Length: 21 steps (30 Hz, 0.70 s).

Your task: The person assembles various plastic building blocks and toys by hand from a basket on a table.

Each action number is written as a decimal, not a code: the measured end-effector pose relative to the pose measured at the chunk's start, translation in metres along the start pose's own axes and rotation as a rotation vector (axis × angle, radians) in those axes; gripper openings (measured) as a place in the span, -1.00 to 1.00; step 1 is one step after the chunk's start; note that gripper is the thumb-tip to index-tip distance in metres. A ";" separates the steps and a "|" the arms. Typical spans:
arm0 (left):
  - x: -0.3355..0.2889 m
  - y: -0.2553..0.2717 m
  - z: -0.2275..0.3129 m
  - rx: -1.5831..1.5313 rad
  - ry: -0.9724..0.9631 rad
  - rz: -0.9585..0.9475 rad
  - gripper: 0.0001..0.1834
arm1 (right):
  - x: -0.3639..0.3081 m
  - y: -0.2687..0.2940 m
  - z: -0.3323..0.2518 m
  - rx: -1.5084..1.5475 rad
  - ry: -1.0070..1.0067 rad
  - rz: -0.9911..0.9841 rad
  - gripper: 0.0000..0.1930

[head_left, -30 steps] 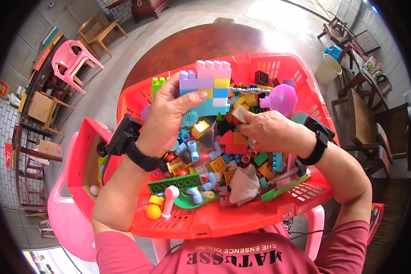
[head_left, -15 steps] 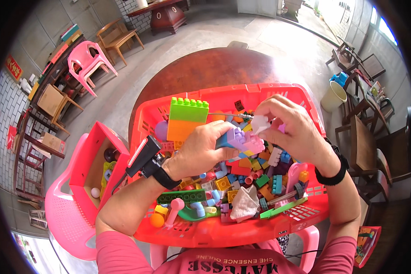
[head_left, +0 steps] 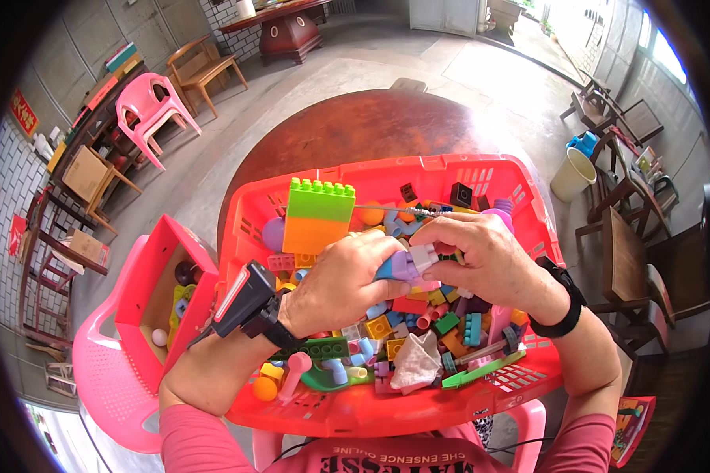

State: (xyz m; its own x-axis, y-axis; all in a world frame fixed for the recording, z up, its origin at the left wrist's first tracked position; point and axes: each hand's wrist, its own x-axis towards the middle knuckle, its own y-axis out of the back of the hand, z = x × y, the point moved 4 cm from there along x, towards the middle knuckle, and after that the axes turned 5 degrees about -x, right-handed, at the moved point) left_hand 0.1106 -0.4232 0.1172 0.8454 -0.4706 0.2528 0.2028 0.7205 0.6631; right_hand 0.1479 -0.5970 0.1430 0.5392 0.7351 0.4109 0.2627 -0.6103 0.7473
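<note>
My left hand (head_left: 343, 274) is closed around a small stack of toy building bricks, with light purple bricks (head_left: 402, 266) and a bit of blue (head_left: 384, 272) showing past its fingers. My right hand (head_left: 485, 251) pinches a whitish studded brick (head_left: 424, 255) against the stack's right end. Whether the two are locked together is hidden by the fingers. Both hands are above a red plastic basket (head_left: 355, 416) full of mixed bricks and toy parts. A taller block of green bricks (head_left: 321, 203) over orange bricks (head_left: 315, 236) stands upright just beyond my left hand.
The basket rests on a round brown wooden table (head_left: 355, 126). Inside it lie a crumpled white cloth (head_left: 416, 363), a pink rod (head_left: 295, 374) and an orange ball (head_left: 264, 389). To the left, a red box (head_left: 146, 335) sits on a pink chair (head_left: 102, 363).
My right hand has come down and left, bringing the whitish brick from above the stack to its right end. The pink brick seen at the stack's end is now covered.
</note>
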 end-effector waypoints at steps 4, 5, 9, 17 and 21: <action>-0.002 0.006 0.003 -0.003 0.055 -0.007 -0.64 | 0.002 -0.001 0.001 0.055 -0.005 0.035 -0.72; -0.002 0.007 0.004 -0.007 0.064 -0.006 -0.65 | 0.002 -0.001 0.001 0.056 -0.001 0.043 -0.72; -0.004 0.007 0.007 -0.049 0.071 0.034 -0.64 | 0.002 -0.002 -0.001 0.072 -0.021 0.061 -0.72; -0.011 0.003 0.017 -0.062 0.101 0.097 -0.56 | 0.001 -0.006 -0.007 0.109 -0.015 0.039 -0.73; -0.013 0.002 0.021 0.028 0.076 0.115 -0.58 | 0.000 -0.006 -0.010 0.052 -0.034 -0.010 -0.68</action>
State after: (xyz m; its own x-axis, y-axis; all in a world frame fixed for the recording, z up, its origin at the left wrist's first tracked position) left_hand 0.0895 -0.4264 0.1298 0.8973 -0.3454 0.2748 0.0899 0.7526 0.6523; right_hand 0.1380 -0.5908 0.1438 0.5629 0.7314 0.3850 0.3090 -0.6183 0.7227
